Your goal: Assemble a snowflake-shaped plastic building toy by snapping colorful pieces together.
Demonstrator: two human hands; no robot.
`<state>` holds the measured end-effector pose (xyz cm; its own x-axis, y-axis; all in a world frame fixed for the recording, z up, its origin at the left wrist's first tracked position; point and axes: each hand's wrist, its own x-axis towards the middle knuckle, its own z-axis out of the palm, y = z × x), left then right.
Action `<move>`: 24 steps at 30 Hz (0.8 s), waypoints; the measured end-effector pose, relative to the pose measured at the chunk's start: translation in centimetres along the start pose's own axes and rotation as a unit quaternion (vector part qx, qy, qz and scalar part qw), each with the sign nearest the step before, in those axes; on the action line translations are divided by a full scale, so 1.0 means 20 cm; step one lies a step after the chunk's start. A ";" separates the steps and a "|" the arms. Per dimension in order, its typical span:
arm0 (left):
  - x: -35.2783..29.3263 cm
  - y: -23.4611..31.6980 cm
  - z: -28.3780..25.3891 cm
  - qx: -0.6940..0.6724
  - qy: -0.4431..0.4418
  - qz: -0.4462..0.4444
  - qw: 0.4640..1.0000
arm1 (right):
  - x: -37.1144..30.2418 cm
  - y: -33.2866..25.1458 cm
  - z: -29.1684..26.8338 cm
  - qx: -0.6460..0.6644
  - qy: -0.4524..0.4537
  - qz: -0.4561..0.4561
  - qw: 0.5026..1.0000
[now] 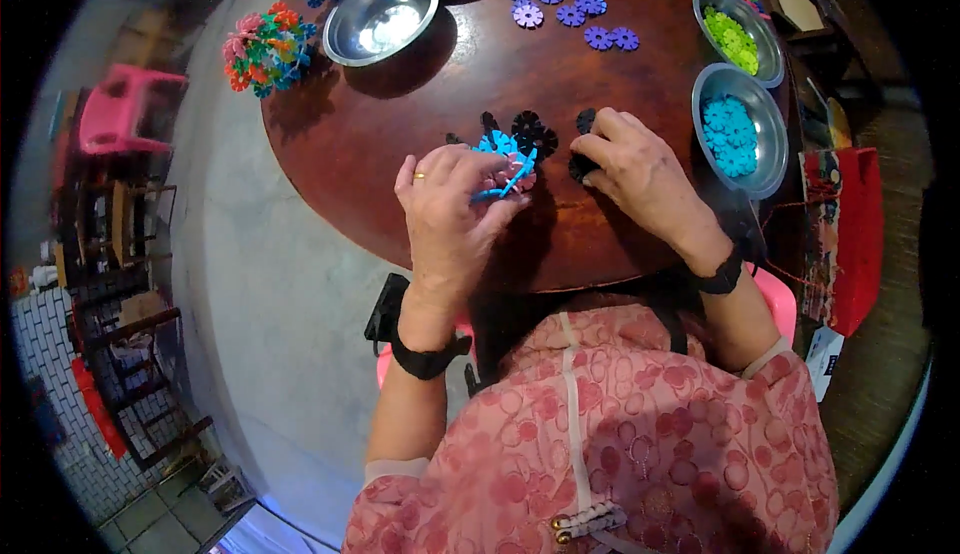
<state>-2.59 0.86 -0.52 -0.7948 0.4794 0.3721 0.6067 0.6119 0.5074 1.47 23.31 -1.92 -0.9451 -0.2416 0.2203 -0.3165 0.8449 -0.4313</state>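
Near the table's front edge, my left hand (450, 204) pinches a cluster of interlocking flower-shaped plastic discs (497, 143) in bright blue and pink. Several black flower-shaped discs (533, 132) sit at the far side of the cluster; whether all are joined to it I cannot tell. To the right, my right hand (645, 174) is closed, its fingertips on a black disc (580, 166) they partly hide. Another black disc (585, 121) shows just beyond those fingers. The fingers of my left hand cover part of the cluster.
Loose purple discs (571, 16) lie farther back on the round brown table (350, 159). Metal bowls of blue discs (729, 136) and green discs (732, 40) stand at the right. A shiny bowl (381, 19) and multicoloured disc clusters (268, 51) are at the far left.
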 end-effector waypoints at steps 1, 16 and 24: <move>-0.01 -0.02 0.00 -0.005 0.003 -0.004 1.000 | 0.01 0.00 0.01 -0.005 0.012 -0.005 1.000; 0.00 0.04 -0.03 -0.289 0.008 -0.137 0.947 | 0.06 -0.28 -0.22 0.338 0.124 0.122 0.925; 0.00 0.11 -0.06 -0.499 -0.042 -0.231 0.834 | 0.08 -0.30 -0.24 0.304 0.141 0.060 0.940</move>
<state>-1.27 1.47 1.52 -0.9107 0.4058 -0.0775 -0.1132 -0.0646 0.9915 2.31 20.15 5.16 -0.9450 0.0471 0.3236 -0.2775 0.4083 -0.8697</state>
